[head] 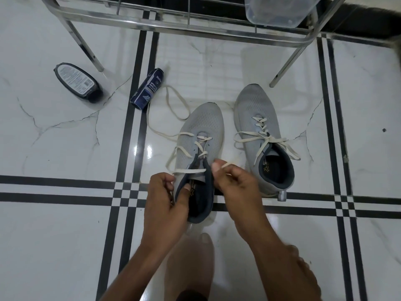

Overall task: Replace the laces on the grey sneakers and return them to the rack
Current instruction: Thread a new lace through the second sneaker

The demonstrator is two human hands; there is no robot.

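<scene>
Pinching the cream lace beside the tongue, the right hand threads the left grey sneaker on the tiled floor; the left hand grips its collar. The laced right sneaker stands just beside, before the steel rack.

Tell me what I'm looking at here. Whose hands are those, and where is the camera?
There is no machine here, just a person. The camera sits on their head and looks down, so you see their own two arms reaching out. On the shiny tiled floor stand two grey shoes. The left shoe is only partly laced, and its long cream lace trails loose over the tiles. The left hand grips the shoe's opening, while the right hand pinches the end of the lace. The right shoe has its lace threaded through already. Further left lie a blue spray can and a dark bottle, both on their sides. At the top is a metal rack.
</scene>
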